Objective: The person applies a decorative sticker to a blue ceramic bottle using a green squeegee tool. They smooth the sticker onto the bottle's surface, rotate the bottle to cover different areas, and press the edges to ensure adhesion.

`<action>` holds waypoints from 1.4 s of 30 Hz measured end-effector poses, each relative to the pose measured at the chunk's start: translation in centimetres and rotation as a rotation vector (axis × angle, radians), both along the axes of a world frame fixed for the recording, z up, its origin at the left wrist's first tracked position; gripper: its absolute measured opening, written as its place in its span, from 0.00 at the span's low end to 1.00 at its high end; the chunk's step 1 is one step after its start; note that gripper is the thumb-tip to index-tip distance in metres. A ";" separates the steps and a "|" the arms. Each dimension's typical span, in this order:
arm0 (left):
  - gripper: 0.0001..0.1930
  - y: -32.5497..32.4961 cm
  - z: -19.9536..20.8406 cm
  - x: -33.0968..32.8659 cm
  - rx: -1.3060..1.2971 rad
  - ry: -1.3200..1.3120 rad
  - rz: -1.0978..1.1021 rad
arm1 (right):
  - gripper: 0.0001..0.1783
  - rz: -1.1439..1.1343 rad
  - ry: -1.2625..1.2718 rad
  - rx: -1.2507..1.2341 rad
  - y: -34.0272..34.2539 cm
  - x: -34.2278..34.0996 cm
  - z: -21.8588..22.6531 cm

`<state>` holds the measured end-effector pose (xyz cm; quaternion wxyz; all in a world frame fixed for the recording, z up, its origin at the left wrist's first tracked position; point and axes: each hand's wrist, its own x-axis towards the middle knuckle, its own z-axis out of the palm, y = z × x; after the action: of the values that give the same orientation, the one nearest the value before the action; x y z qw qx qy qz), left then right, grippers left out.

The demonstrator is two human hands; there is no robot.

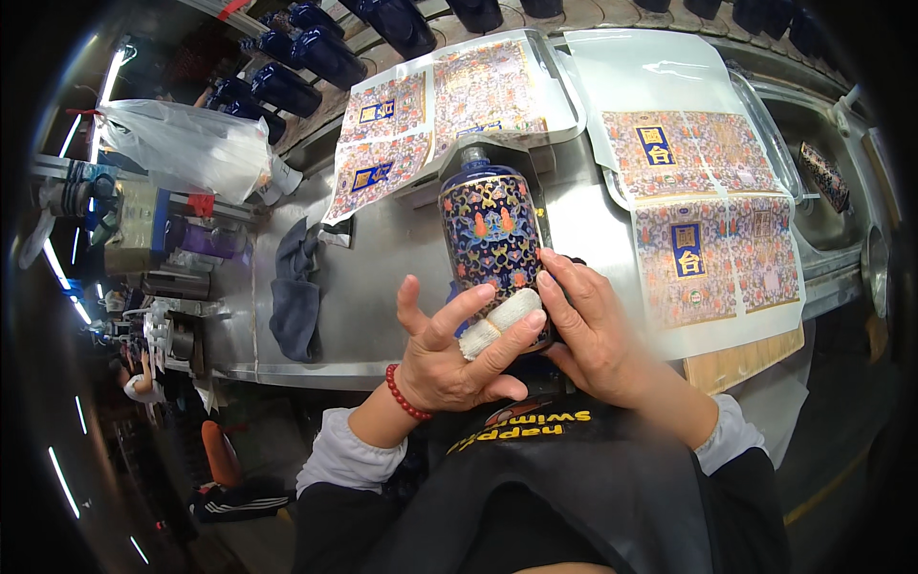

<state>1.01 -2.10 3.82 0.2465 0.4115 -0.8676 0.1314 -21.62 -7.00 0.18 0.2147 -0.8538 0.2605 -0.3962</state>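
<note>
A dark blue bottle (492, 225) with a colourful floral pattern lies tilted before me, its neck pointing away. My right hand (598, 330) grips its lower right side, fingers laid along the edge. Between the fingers of my left hand (459, 349) is a white, rounded pad (502, 323) with a ridged end, against the bottle's lower front. The outer fingers of that hand are spread, and a red bead bracelet circles the wrist. Whatever supports the bottle from below is hidden.
Printed floral decal sheets (669, 239) lie on trays at the right and back. A dark cloth (296, 292) rests on the metal worktop (373, 287) at left. Several blue bottles (325, 57) stand along the back. A sink (827, 230) is far right, a wooden board (746, 362) nearer.
</note>
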 end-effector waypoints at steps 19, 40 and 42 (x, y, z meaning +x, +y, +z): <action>0.40 1.6 -0.7 -0.7 0.063 0.170 0.282 | 0.47 -0.003 0.019 0.036 0.2 0.0 0.1; 0.44 1.2 -0.5 -1.1 0.054 0.042 0.335 | 0.46 0.000 0.032 0.066 0.3 0.0 0.4; 0.43 1.2 -0.6 -1.1 0.028 0.007 0.335 | 0.46 -0.007 0.039 0.059 0.3 0.0 0.5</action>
<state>-0.07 -0.90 3.27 0.2183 0.5543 -0.7877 0.1571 -21.57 -6.75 0.65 0.2333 -0.8538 0.2792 -0.3723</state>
